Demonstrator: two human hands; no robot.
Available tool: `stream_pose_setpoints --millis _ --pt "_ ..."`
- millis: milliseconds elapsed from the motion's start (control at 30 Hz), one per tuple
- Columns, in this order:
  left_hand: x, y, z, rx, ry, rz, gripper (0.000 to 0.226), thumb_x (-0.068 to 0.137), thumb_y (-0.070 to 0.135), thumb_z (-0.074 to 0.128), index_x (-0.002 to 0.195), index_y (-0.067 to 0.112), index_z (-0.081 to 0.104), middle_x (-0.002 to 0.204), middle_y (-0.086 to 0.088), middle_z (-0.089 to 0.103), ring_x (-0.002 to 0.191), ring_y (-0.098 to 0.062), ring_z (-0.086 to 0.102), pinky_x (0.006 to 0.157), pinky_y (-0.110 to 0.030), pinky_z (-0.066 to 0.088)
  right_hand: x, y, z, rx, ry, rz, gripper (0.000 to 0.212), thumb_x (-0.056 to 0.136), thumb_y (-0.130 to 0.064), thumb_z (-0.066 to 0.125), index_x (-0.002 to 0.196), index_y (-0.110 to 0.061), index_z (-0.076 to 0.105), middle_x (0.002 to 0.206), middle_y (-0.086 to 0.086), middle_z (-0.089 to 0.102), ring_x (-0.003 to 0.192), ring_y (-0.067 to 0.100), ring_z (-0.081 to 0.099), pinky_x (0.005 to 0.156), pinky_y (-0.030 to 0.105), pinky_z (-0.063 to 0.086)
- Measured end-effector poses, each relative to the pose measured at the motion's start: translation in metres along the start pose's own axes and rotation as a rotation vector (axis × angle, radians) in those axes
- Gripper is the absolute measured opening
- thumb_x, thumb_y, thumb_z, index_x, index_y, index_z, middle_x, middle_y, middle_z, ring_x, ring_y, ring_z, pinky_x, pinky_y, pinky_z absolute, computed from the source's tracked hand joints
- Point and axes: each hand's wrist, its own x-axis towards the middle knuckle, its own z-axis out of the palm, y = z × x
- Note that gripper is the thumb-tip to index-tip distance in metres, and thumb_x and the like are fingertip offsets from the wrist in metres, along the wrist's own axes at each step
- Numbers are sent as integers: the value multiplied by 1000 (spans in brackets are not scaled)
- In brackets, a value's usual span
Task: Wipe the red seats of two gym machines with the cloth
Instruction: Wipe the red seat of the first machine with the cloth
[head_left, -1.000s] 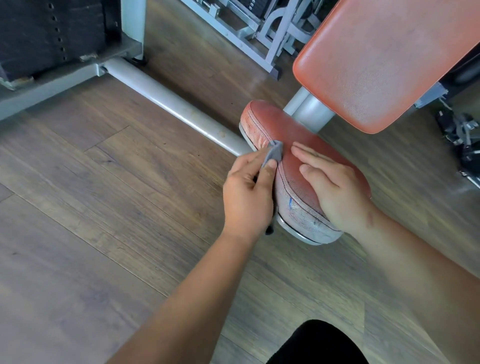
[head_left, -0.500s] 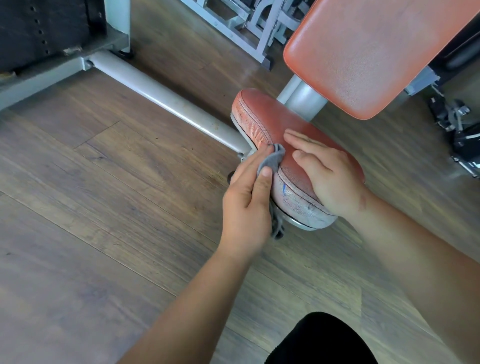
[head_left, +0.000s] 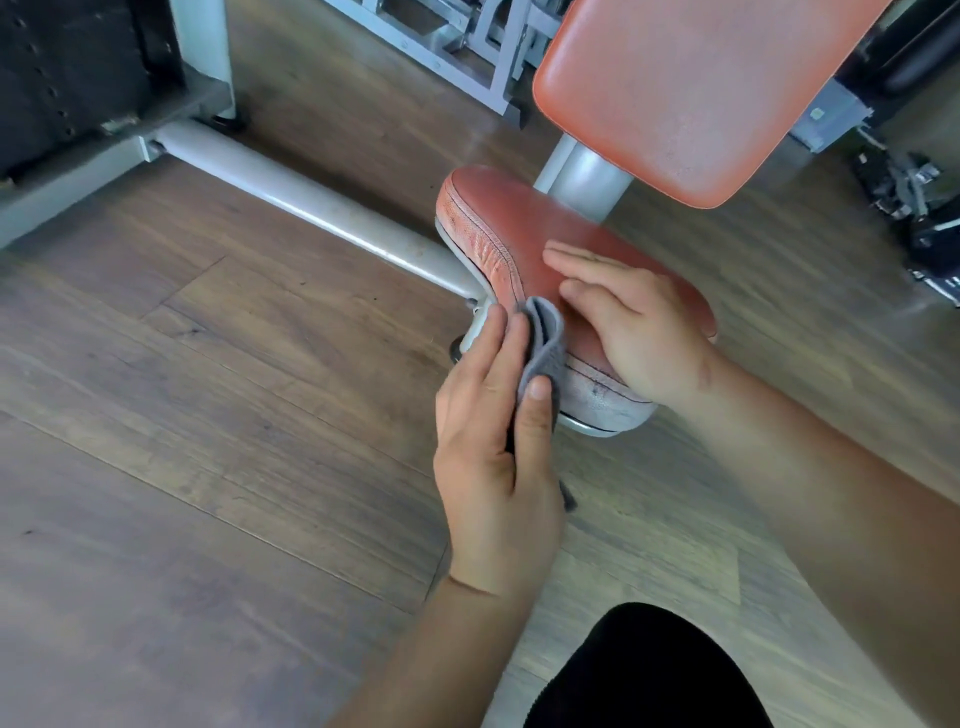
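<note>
A worn red seat (head_left: 524, 228) of a gym machine sits low in the middle of the head view, its near edge cracked and faded. My left hand (head_left: 493, 441) grips a grey cloth (head_left: 543, 343) between thumb and fingers and holds it against the seat's left side edge. My right hand (head_left: 639, 322) rests flat on the seat's top, fingers straight, pointing left. Part of the cloth hangs hidden behind my left hand.
A red back pad (head_left: 691, 88) rises behind the seat on a grey post (head_left: 592, 176). A grey frame tube (head_left: 311, 202) runs left across the wooden floor (head_left: 208, 467) to a weight stack (head_left: 67, 78). More machine frames (head_left: 447, 47) stand behind; dark gear (head_left: 924, 208) sits at right.
My left hand with the cloth has slid along the seat's side edge toward me. My right hand stays flat on the seat top. The view has shifted slightly.
</note>
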Motion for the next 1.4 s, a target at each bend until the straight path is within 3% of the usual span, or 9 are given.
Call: stream_pose_setpoints --millis 200,333,467,667,800,1000,1133,1300,1400 --pt "0 -11 9 89 -114 -45 49 112 25 40 161 20 37 170 9 29 156 -2 22 128 -31 21 0 -1 1 8 -3 0 40 103 -25 53 141 -19 62 150 -10 55 141 -2 44 123 21 26" --pt "27 -16 10 65 -114 -66 50 113 23 36 163 19 32 169 11 31 156 1 21 129 -29 20 0 -5 1 -46 0 8 37 104 -23 53 141 -21 62 150 -13 54 137 -9 39 109 -3 19" --pt "1 -3 16 16 -130 -101 52 112 22 38 163 13 30 170 11 27 156 2 19 128 -26 17 -1 -6 -2 -50 0 1 37 105 -21 52 141 -20 62 150 -12 54 135 -13 34 102 -9 17" --pt "47 -4 14 -49 -76 -200 46 111 29 41 156 19 45 163 7 44 151 -2 35 126 -35 29 2 -5 1 -62 10 2 38 103 -24 51 140 -21 63 150 -13 54 137 -9 39 111 -2 17" --pt "12 9 9 24 -158 -149 50 112 27 41 162 21 35 168 14 32 154 6 24 126 -21 20 2 -4 1 -46 13 -10 38 104 -20 53 140 -17 63 150 -7 55 139 -3 44 116 4 21" --pt "43 0 11 -10 -75 -226 46 112 32 42 157 25 45 158 15 48 142 8 41 116 -14 32 4 -1 3 -30 5 -20 40 102 -24 52 139 -16 63 150 -6 56 141 2 46 122 18 25" --pt "4 15 12 -20 -86 -216 51 112 29 44 162 23 35 162 20 36 149 10 29 121 -12 23 2 -2 2 -28 -8 -13 39 103 -22 52 141 -17 62 151 -7 55 141 -1 44 120 13 24" --pt "61 -18 12 -145 -84 -333 49 105 47 44 149 29 57 148 18 59 140 2 50 121 -32 37 3 0 2 -30 -21 -6 39 104 -21 52 141 -17 61 152 -7 54 141 -3 42 115 3 20" --pt "32 -4 13 -131 -73 -329 46 110 37 45 155 28 49 155 24 47 143 12 39 123 -23 30 3 1 2 -9 -17 -17 42 102 -26 49 141 -18 61 152 -9 53 141 -4 42 119 9 22"
